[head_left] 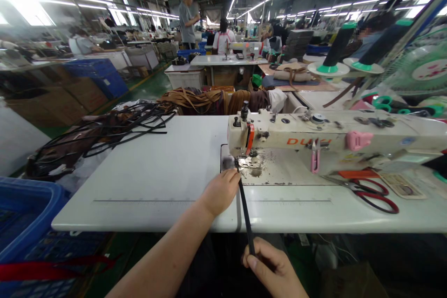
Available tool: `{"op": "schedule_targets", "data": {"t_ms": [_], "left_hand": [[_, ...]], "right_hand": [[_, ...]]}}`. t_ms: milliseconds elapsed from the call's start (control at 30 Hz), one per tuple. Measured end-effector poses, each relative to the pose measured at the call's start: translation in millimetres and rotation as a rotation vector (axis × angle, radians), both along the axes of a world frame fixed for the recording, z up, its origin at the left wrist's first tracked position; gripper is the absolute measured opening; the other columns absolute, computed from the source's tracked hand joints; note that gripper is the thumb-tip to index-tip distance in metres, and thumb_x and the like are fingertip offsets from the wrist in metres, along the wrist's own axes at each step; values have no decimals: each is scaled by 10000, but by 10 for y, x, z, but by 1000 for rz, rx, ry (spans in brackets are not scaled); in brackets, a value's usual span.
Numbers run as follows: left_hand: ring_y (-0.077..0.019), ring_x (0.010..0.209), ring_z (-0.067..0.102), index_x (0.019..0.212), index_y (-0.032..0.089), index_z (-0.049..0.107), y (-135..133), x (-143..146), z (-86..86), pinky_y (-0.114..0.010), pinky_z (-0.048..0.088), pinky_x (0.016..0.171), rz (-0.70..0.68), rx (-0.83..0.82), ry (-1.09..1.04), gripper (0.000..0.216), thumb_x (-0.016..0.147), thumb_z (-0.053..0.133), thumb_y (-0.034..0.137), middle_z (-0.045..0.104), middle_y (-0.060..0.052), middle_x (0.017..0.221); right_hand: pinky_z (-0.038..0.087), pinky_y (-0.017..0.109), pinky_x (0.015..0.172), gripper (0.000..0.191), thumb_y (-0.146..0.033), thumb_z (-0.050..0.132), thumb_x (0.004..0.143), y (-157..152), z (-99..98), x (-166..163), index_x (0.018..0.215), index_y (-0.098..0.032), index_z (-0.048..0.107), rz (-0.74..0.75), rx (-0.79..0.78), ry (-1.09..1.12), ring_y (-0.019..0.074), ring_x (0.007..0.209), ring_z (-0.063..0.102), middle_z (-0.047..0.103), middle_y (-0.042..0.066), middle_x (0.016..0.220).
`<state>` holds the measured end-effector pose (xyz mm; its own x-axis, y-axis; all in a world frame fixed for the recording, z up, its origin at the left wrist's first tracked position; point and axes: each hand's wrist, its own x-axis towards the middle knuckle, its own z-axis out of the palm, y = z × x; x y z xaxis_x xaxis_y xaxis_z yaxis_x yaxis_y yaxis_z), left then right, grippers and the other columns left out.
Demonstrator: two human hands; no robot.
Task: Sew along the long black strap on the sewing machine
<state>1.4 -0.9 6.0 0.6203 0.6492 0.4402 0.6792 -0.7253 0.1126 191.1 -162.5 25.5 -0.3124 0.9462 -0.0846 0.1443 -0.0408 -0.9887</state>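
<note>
A narrow black strap (pixel 245 209) runs from below the table's front edge up to the needle area of a cream sewing machine (pixel 272 137). My left hand (pixel 220 191) lies at the needle plate, its fingers together on the strap close to the presser foot. Below the table edge, my right hand (pixel 268 263) pinches the strap between thumb and fingers. The strap looks taut between both hands. Its far end is hidden at the machine foot and behind my left fingers.
Red-handled scissors (pixel 375 195) lie at the right of the white table (pixel 146 172). Black straps (pixel 129 125) are heaped on its left edge. A blue basket (pixel 31 195) stands at lower left. Thread cones (pixel 338 46) rise at right. Other people work at tables farther back.
</note>
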Motion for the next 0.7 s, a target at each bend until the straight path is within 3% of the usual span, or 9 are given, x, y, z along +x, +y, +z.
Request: {"op": "schedule_targets", "data": {"t_ms": [267,433,700], "left_hand": [[-261,1177,675,1094,149,635,2,-14,-35,-418,574,1063,8,-2,35,175,1041,469,126,694,-134,1183],[-263,1184,664,1104,166,628,-4,-9,-20,-431,573,1059,18,-40,30,156,1036,490,138,684,-130,1199],[-256,1169,667,1076,166,633,-3,-8,12,-421,569,1069,8,-32,22,162,1034,482,127,682,-128,1174]], "right_hand": [[534,335,879,413,-626,701,916,60,-42,-32,942,-224,795,-127,-38,1,257,936,687,753,81,953],[523,309,749,485,-672,673,920,55,-23,-37,906,-201,786,-135,-99,38,212,778,640,724,61,816],[498,288,703,511,-667,648,943,35,41,-23,798,-194,771,-73,-47,12,182,701,601,684,46,731]]}}
